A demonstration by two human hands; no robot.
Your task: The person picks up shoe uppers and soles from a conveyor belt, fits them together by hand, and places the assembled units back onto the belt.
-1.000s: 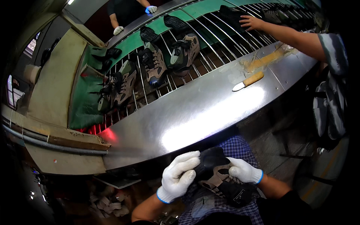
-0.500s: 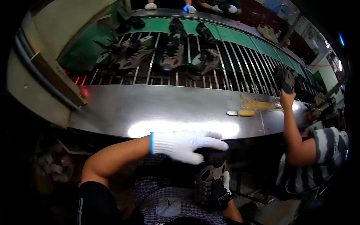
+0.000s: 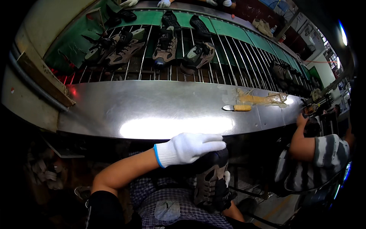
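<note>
Upright in front of my lap is a brown and black shoe (image 3: 209, 177), toe pointing away from me. My left hand (image 3: 190, 147), in a white knit glove with a blue cuff edge, lies across the dark toe with its fingers together over the top; its thumb is out of sight. On the shoe's right side a bit of white glove shows from my right hand (image 3: 227, 178). That hand supports the shoe from behind, its fingers mostly hidden. Beyond them, a short knife (image 3: 242, 108) with a yellowish handle rests on the metal bench (image 3: 160, 103).
Several shoes, among them a brown one (image 3: 166, 49), lie on the metal roller rack (image 3: 244, 61) beyond the bench. Dried yellow glue (image 3: 259, 98) marks the bench near the knife. A co-worker in a striped shirt (image 3: 331, 152) is at the right; other gloved hands (image 3: 164, 3) appear at the far side.
My left hand has come down onto the shoe's toe, and its spread fingers have closed together. The co-worker's arm has lowered, and the shoe it held up is no longer raised.
</note>
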